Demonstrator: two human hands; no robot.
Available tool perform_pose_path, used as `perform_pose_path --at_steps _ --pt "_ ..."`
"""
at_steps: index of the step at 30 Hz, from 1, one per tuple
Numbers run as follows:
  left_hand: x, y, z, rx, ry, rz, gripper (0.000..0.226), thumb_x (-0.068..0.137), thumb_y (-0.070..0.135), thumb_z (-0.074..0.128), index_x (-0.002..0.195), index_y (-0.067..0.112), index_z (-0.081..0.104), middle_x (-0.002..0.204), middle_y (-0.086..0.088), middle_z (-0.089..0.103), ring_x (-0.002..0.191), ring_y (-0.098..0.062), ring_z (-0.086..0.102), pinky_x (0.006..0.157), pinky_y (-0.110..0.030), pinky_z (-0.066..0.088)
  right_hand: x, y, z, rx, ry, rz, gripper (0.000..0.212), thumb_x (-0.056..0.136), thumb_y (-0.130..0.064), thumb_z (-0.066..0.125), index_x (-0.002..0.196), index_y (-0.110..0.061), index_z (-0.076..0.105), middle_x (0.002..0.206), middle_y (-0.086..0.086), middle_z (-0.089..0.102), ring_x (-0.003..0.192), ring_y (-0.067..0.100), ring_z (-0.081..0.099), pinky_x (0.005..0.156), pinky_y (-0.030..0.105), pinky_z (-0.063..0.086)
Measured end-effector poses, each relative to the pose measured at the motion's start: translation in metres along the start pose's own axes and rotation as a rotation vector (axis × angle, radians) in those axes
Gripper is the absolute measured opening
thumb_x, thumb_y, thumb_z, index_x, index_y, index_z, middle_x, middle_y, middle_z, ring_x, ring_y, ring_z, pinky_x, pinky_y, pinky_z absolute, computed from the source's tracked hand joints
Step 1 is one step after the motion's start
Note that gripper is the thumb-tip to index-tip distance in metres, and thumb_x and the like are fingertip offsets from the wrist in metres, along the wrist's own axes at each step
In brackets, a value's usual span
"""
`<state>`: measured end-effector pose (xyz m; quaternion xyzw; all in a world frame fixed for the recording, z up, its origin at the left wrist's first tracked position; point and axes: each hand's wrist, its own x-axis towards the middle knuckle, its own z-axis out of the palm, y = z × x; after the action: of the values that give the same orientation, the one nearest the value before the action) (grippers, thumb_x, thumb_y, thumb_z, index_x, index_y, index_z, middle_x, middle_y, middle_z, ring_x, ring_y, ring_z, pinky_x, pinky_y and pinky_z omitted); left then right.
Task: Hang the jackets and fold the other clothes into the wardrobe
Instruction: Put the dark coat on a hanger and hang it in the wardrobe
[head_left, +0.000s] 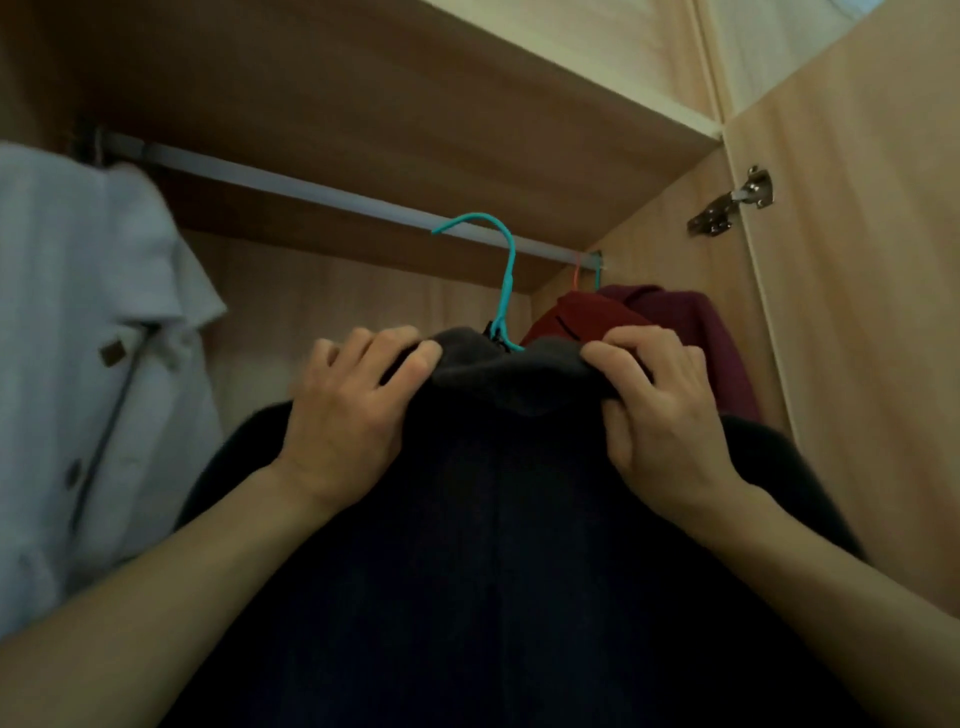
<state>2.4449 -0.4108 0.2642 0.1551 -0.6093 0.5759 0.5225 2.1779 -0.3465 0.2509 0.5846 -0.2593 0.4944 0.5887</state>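
Nearest to you, your two bare forearms rise from the lower corners of the view and meet at a dark jacket (498, 545). The jacket fills the lower middle of the view. Its body is very dark, almost black, and a faint seam runs straight down its middle. Its collar (514, 374) is a lighter grey and looks soft and thick, like fleece, and it is folded over at the top.

Your left hand (348, 410) holds the left end of the collar. The fingers are bent and lie close together over the edge of the cloth, with the thumb pressing against it from this side, so the cloth is pinched. Your right hand (660, 415) holds the right end of the collar in the same way: fingers curled over the top edge, thumb below, cloth gathered between them.

The jacket is on a teal hanger (506, 280). The neck of the hanger comes up out of the collar between your hands, and its hook curves over the rail (311, 192) near the right end of the rail.

At the left end of the rail hangs a white shirt (78, 338) with dark buttons, a little blurred. Behind your right hand, at the right end of the rail, hang a red garment (582, 317) and a purple garment (717, 338), close together. On the right wall of the wardrobe (857, 364) is a metal hinge (732, 202).
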Motion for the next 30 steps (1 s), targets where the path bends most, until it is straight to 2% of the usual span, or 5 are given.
perform_pose_path --at_steps 9,13,17,23,30 --pt "0.031 -0.021 0.093 -0.001 0.065 -0.030 0.034 0.086 0.005 0.061 0.120 0.006 0.061 0.114 -0.020 0.060 0.089 -0.037 0.057 0.065 -0.041 0.039 0.014 0.059 0.064 -0.145 0.028 -0.056 0.029 0.088 -0.009 0.052 0.113 -0.001 0.065 0.107 0.022 0.060 0.094 0.037 0.055 0.068 0.046 0.043" --pt "0.052 -0.024 0.134 -0.004 0.077 -0.049 0.029 0.082 -0.001 0.067 0.110 0.004 0.065 0.109 -0.019 0.060 0.086 -0.036 0.058 0.061 -0.042 0.042 0.023 0.091 0.091 -0.174 0.024 -0.057 0.031 0.092 -0.019 0.047 0.112 -0.005 0.066 0.108 0.018 0.060 0.094 0.033 0.054 0.070 0.039 0.040" --pt "0.079 -0.032 0.182 -0.024 0.064 -0.082 0.026 0.080 0.000 0.069 0.105 0.006 0.063 0.107 -0.015 0.059 0.086 -0.033 0.057 0.061 -0.042 0.042 0.035 0.130 0.122 -0.193 0.028 -0.031 0.027 0.084 -0.007 0.067 0.110 -0.008 0.064 0.108 0.015 0.059 0.093 0.031 0.053 0.067 0.042 0.042" --pt "0.115 -0.038 0.258 -0.065 0.060 -0.133 0.025 0.079 0.003 0.070 0.101 0.007 0.061 0.096 -0.012 0.058 0.080 -0.033 0.056 0.059 -0.041 0.041 0.055 0.179 0.156 -0.317 -0.064 0.005 0.037 0.076 -0.004 0.076 0.109 -0.013 0.063 0.104 0.010 0.057 0.086 0.030 0.051 0.065 0.035 0.035" --pt "0.142 -0.042 0.332 -0.174 0.091 -0.348 0.024 0.084 0.004 0.059 0.107 0.011 0.057 0.096 -0.008 0.054 0.085 -0.029 0.054 0.057 -0.038 0.040 0.086 0.202 0.185 -0.409 -0.179 0.038 0.033 0.093 -0.024 0.041 0.124 -0.020 0.052 0.117 0.007 0.049 0.097 0.027 0.047 0.074 0.041 0.041"
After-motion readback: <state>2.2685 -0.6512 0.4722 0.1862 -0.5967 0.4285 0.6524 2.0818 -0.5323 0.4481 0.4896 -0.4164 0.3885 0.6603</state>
